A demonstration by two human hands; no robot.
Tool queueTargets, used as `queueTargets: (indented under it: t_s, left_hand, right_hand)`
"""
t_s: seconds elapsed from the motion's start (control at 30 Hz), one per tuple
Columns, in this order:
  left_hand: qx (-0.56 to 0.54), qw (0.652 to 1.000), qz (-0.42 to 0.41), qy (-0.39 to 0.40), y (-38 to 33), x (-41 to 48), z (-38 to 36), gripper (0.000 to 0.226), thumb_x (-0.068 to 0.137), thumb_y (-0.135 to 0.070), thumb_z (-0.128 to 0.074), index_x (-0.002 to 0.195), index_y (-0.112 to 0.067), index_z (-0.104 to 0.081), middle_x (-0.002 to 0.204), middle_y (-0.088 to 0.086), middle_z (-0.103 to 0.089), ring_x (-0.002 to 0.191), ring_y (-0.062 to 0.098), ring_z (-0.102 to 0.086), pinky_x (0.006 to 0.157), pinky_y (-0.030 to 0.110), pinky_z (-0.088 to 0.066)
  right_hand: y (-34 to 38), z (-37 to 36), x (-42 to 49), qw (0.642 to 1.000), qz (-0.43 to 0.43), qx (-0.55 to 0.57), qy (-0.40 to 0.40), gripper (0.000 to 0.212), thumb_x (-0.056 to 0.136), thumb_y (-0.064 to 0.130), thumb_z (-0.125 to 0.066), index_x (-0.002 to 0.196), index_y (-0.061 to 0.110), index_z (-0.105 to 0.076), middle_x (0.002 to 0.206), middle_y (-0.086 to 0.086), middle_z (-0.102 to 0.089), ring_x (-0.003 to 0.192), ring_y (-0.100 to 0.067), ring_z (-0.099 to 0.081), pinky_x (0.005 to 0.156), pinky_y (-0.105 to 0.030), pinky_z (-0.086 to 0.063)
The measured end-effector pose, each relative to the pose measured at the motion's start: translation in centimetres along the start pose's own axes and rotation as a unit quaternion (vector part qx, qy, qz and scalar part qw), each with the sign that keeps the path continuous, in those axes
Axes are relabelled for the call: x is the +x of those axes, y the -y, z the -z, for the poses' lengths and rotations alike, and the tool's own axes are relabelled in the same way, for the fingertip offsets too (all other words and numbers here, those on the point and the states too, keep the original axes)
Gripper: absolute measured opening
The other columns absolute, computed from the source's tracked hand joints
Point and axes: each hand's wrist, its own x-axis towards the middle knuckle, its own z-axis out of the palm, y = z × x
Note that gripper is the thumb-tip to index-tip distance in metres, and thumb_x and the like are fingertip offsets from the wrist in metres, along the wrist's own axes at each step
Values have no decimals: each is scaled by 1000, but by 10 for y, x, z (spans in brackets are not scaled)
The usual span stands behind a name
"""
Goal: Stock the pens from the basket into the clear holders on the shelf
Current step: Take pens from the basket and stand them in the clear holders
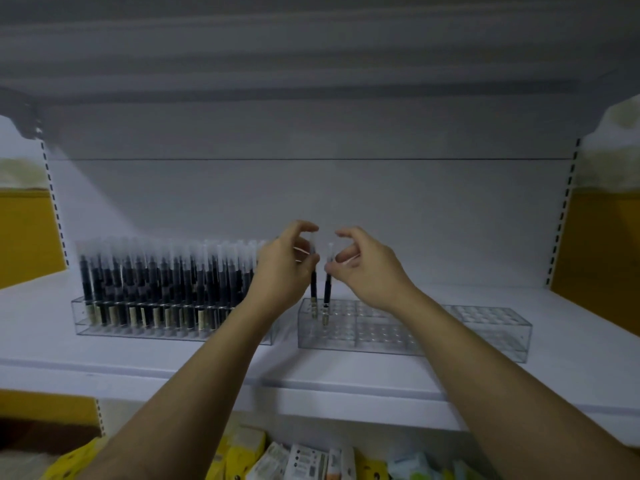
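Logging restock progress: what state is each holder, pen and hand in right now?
left holder: packed with upright pens
right holder: nearly empty, two pens at its left end
left-hand pen: upright, tip in a hole
right-hand pen: upright, tip in a hole
left hand: pinches the left-hand pen
right hand: pinches the right-hand pen

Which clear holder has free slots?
The right holder: only two pens stand in it, one in the left hand, one in the right hand. The left holder is full.

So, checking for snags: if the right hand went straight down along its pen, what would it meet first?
Likely the right clear holder: the pen in the right hand enters a hole there; depth unclear.
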Motion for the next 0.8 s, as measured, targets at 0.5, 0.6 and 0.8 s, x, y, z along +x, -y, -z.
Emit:
queueTargets:
  t_s: [0.5,0.6,0.8]
  left_hand:
    - [35,998,13,44,-8,-13,5,34,92,-10,-61,122,-23,-51,104,-4,-59,88,4,-58,74,17,-50]
    - [45,997,19,58,-11,-20,8,50,91,-10,-62,135,-26,-45,119,2,-59,99,8,-55,93,31,-51]
    - [87,996,-14,20,-18,-48,22,54,88,-17,-65,138,-22,-45,133,1,-54,121,15,-50,104,34,-43]
  right_hand:
    - [0,-6,3,996,54,-41,-63,26,91,19,-64,116,26,-62,81,12,-62,79,-11,-62,81,-37,-56]
    - [2,-9,-4,996,58,-49,-50,36,92,23,-64,127,28,-57,91,9,-63,84,-12,-61,83,-35,-56]
    - [4,-5,-33,991,85,-48,-87,50,88,20,-67,135,26,-50,118,2,-58,101,-8,-53,90,-27,-48]
